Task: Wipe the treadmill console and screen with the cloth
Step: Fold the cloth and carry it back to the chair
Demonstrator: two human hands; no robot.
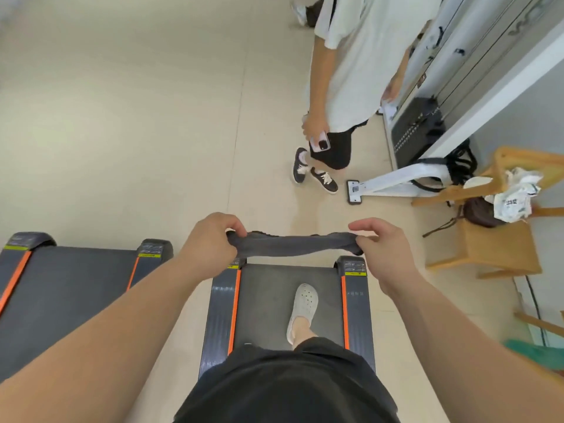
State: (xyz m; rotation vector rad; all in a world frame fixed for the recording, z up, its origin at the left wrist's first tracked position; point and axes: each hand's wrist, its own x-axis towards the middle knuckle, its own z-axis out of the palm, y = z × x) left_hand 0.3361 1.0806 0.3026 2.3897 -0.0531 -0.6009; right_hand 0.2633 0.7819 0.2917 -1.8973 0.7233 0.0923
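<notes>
Fingers (235, 225) of both hands are pinching the grey cloth (291, 244) taut, left hand (210, 239) at nine o'clock, right hand (384, 248) at three, above the treadmill belt (268, 303).

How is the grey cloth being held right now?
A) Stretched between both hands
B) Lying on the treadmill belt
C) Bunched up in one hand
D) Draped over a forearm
A: the left hand and right hand each grip one end of the cloth, pulled out lengthwise above the treadmill belt.
</notes>
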